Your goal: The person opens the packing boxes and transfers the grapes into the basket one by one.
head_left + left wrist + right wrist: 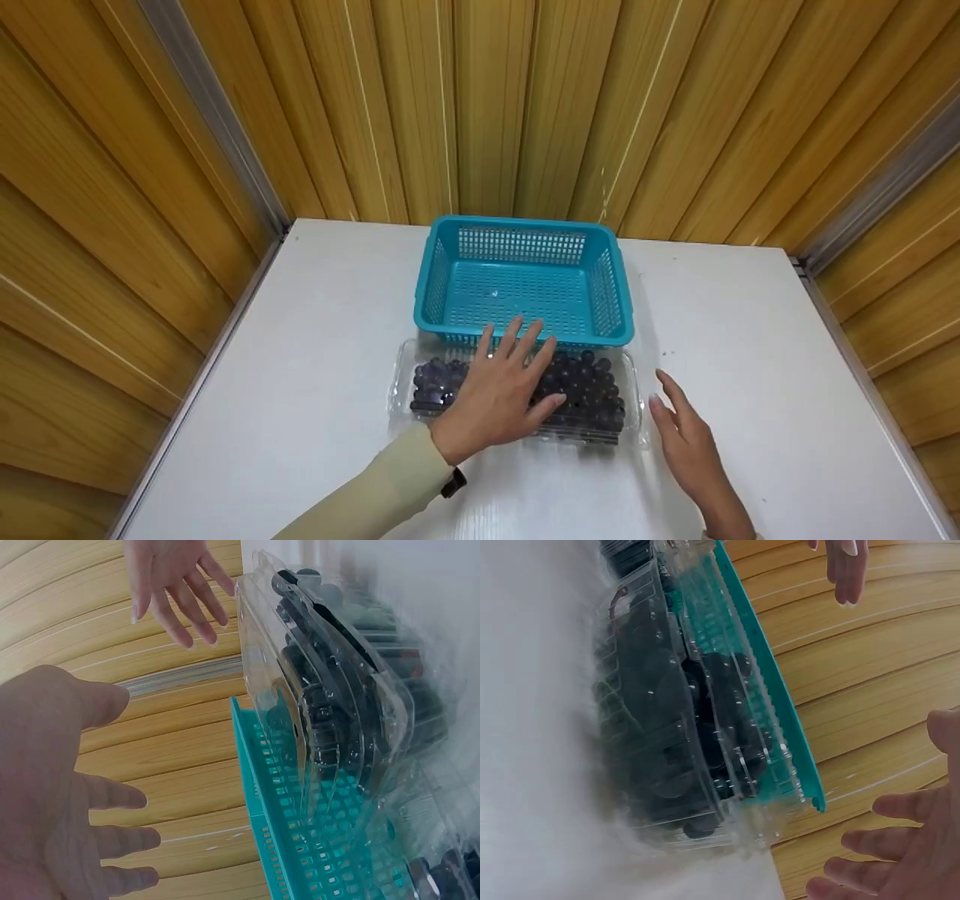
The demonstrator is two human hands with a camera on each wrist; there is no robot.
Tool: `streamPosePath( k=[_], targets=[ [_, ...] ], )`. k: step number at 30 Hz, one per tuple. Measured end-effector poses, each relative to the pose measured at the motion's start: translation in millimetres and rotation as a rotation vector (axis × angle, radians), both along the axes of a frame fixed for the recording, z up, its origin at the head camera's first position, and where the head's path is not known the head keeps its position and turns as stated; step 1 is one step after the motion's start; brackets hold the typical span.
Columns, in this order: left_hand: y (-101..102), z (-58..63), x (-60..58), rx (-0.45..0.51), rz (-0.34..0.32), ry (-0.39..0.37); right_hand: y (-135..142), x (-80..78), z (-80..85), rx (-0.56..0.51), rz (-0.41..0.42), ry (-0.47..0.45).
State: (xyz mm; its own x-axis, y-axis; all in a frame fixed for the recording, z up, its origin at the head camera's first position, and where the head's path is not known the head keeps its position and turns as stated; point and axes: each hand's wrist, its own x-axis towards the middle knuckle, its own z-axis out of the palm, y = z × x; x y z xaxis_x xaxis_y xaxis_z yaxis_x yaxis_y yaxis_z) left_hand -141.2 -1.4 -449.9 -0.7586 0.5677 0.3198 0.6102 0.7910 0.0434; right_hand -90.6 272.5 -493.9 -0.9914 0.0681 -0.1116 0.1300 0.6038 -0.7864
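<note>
Dark fruit (589, 394) below outspread left hand (496, 397)

It lies in clear packaging (403, 375) just in front of a teal basket (622, 292) on the white table (315, 360). That hand hovers splayed, holding nothing — the right hand (688, 442), loosely extended and empty, is beside the packaging.

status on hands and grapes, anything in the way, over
Left hand empty, above grapes. Right hand empty, beside them. In the way: clear packaging around grapes.
</note>
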Motion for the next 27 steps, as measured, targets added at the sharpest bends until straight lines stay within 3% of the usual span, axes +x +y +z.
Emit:
streamPosePath(
  k=[13,21,27],
  targets=[
    [5.4,-5.3,2.5,-0.011,-0.029,0.031,-1.8,10.5,-31.8,-0.082,-0.077,-0.018],
    [10.7,-9.4,4.2,-0.016,-0.06,0.023,-3.7,16.2,-42.9,-0.142,-0.112,-0.059],
    [14.7,-8.9,4.7,-0.045,-0.072,0.025,-3.7,16.5,-48.2,-0.161,-0.116,-0.04]
  ],
)
